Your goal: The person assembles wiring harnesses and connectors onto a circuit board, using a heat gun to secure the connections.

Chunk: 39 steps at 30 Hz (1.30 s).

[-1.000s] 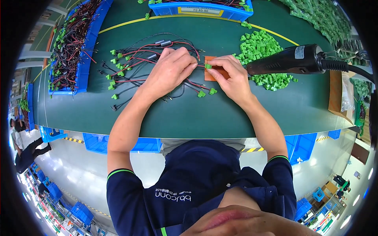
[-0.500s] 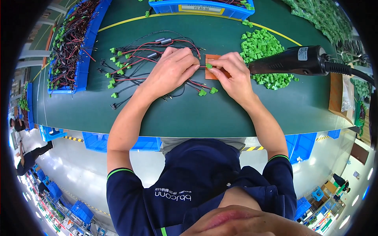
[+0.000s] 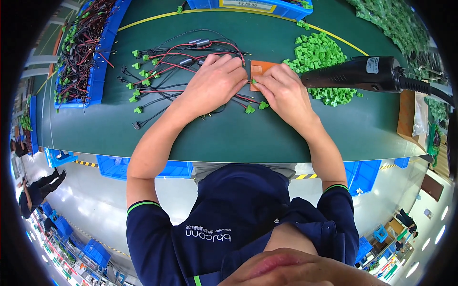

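Note:
My left hand point(image 3: 214, 82) is closed, its thumb and fingertips pinching a wire just left of a small orange-brown block point(image 3: 258, 68). Facing it, my right hand point(image 3: 285, 85) pinches a small green connector point(image 3: 254, 81) at the block's lower part. The wire's end and most of the connector are hidden by my fingertips. Beneath and left of my left hand lie several red and black wire cables point(image 3: 171, 65), some with green connectors point(image 3: 143, 73) on their ends. Two more green connectors point(image 3: 256, 107) lie on wire ends below my right hand.
A heap of loose green connectors point(image 3: 318, 50) lies right of my right hand. Over its lower part rests a black corded hand tool point(image 3: 350, 74). Blue bins of wired parts stand at the left point(image 3: 98, 81) and far edge point(image 3: 286, 10). Clear plastic bags point(image 3: 389, 24) lie far right.
Both hands have shifted slightly to the right. My right fingers have closed further over the green connector, which shows less now. The view has tilted a little.

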Tool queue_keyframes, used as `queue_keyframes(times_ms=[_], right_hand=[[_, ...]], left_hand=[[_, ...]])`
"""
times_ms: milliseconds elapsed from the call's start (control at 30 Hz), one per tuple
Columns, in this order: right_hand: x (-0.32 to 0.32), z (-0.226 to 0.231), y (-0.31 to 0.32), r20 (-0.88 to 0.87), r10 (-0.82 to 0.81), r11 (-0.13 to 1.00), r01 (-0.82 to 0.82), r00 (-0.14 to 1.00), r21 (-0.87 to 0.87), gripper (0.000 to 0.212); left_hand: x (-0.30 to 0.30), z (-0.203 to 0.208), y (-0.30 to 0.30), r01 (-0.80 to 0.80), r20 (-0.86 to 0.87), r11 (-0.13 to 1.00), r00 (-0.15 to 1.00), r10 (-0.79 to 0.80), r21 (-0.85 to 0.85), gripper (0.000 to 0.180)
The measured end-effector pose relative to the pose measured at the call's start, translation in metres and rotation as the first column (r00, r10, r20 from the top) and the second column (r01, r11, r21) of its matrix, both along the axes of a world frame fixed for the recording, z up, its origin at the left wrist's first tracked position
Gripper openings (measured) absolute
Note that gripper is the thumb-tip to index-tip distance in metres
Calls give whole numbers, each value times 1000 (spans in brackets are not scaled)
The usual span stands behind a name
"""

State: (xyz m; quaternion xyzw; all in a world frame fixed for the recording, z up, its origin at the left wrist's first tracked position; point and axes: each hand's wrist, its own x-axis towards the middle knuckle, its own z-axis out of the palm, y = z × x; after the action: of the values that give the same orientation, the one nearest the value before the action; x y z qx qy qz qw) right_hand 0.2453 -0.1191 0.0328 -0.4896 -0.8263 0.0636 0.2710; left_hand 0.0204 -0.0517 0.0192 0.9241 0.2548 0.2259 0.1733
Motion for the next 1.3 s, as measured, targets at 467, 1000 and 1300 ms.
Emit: queue_keyframes(times_ms=[467,1000,1300], right_hand=[[19,79,3,-869,-151,981,176,471,-76,68],[-14,64,34,-991,55,971,-240,121,24,20],[-20,67,30,-983,139,949,-299,116,99,24]], left_hand=[[1,-6,15,63,-35,997,997,-65,-51,11],[12,6,10,40,10,998,999,-40,-41,11],[8,12,4,31,12,999,999,-30,-28,11]])
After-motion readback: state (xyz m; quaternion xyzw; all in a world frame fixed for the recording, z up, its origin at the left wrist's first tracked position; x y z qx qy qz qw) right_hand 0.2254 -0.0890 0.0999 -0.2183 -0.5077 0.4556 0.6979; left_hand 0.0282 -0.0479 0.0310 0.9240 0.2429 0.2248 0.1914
